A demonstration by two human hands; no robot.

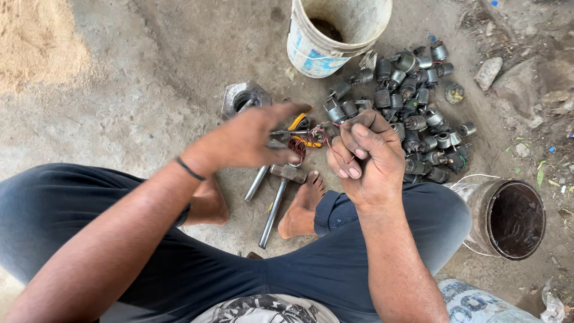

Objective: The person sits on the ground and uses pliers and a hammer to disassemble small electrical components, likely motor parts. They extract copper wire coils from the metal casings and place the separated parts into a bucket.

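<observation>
1. Outdoors, I sat on the bare concrete floor [179, 54], a sand pile [36, 42] at its far left corner.
2. My right hand [366, 158] clamped a small motor [336, 111] with red wire; my left hand [251, 139] hovered beside it, fingers loosely apart.
3. More motors [418, 113] lay heaped beside a white bucket [335, 36].

Small motor part with red wire, held above the floor

The small grey metal motor part [336, 112] sits at the fingertips of the right hand [366, 157], tilted, just in front of the pile of similar motors. Thin red copper wire [335, 143] trails from it in loose loops toward the left hand [248, 137], where a tangled red coil [297, 146] hangs.
</observation>
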